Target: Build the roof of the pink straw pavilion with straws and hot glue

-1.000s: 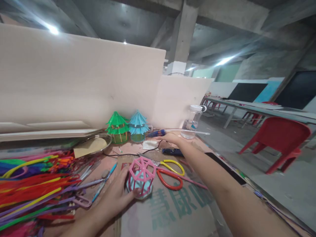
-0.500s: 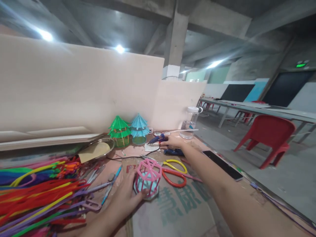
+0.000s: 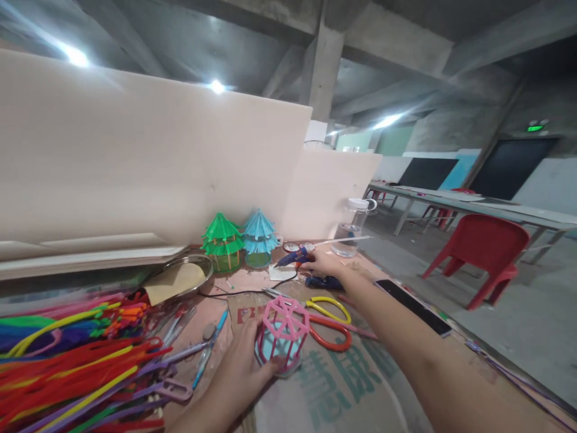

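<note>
My left hand point(image 3: 246, 361) is closed around the near left side of a small pink pavilion frame point(image 3: 286, 319), which has thin posts, a spoked top and a pale blue base. At the far part of the table, my right hand point(image 3: 322, 264) grips a blue hot glue gun point(image 3: 293, 257). A clear glue stick point(image 3: 345, 240) juts out behind it, and its nozzle points left above a small white pad point(image 3: 282, 272). Scissors with one yellow and one red handle point(image 3: 331, 334) lie just right of the pink frame.
Green point(image 3: 220, 240) and light blue point(image 3: 259, 237) pavilion models stand by the white board. Colourful pipe cleaners point(image 3: 81, 373) cover the left side. A metal tray point(image 3: 210, 273), water bottle point(image 3: 351, 228) and phone point(image 3: 412, 307) are on the table. A black cord point(image 3: 243, 293) crosses behind the pink frame.
The view has shifted slightly, so the table things appear a little further right and lower. Both hands keep their holds on the pink frame and the glue gun.
</note>
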`<act>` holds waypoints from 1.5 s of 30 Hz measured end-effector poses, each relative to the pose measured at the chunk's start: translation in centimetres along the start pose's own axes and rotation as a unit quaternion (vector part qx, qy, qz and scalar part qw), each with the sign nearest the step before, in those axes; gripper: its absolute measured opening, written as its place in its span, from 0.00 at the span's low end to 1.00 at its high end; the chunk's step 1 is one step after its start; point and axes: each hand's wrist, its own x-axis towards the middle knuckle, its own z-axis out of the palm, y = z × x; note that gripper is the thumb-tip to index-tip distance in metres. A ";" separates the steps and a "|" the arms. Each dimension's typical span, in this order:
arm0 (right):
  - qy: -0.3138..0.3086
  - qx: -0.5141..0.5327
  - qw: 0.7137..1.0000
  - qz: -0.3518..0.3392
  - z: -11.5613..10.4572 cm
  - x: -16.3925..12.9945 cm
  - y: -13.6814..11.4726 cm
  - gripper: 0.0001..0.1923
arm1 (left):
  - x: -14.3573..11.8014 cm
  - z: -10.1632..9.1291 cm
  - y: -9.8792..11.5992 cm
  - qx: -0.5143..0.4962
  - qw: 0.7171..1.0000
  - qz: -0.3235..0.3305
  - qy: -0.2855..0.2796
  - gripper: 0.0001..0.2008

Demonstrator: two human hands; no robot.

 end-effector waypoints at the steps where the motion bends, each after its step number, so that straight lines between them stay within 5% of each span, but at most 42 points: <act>1: 0.006 -0.008 1.000 -0.006 -0.1 -0.2 0.0 0.16 | 0.0 -0.1 0.1 -0.001 1.000 -0.006 -0.004 0.30; 5: 0.048 -0.049 0.998 -0.016 -1.6 -2.8 1.0 0.23 | 0.2 -0.6 1.2 0.010 0.999 -0.037 -0.018 0.30; 10: 0.100 -0.103 0.989 -0.027 -3.1 -8.7 1.6 0.19 | 0.4 -0.7 1.5 0.051 0.998 -0.047 -0.010 0.28; 16: 0.017 -0.123 0.984 -0.124 -0.4 -13.4 -2.7 0.11 | -0.2 -0.2 0.8 0.094 0.995 -0.017 0.031 0.33; 21: -0.048 -0.200 0.968 -0.145 2.4 -13.7 -4.0 0.10 | -0.6 -0.6 2.0 0.101 0.993 -0.055 -0.008 0.38; 27: -0.030 -0.158 0.981 -0.113 4.5 -12.4 -2.2 0.13 | -0.6 -0.9 3.0 0.060 0.993 -0.094 -0.050 0.44; 31: 0.024 -0.100 0.989 -0.106 3.0 -12.0 -1.4 0.14 | -0.6 -0.8 2.8 0.038 0.991 -0.113 -0.054 0.44; 36: 0.177 0.011 0.956 -0.235 -0.6 -12.9 -3.0 0.12 | -0.6 -0.6 2.0 0.049 0.992 -0.105 -0.050 0.44; 41: 0.168 0.007 0.926 -0.337 -1.3 -14.2 -6.5 0.13 | -0.7 -0.6 1.8 0.061 0.993 -0.090 -0.046 0.40; 45: 0.163 0.022 0.918 -0.361 -1.0 -14.4 -6.7 0.12 | -1.1 -0.5 1.2 0.025 0.997 -0.068 -0.016 0.36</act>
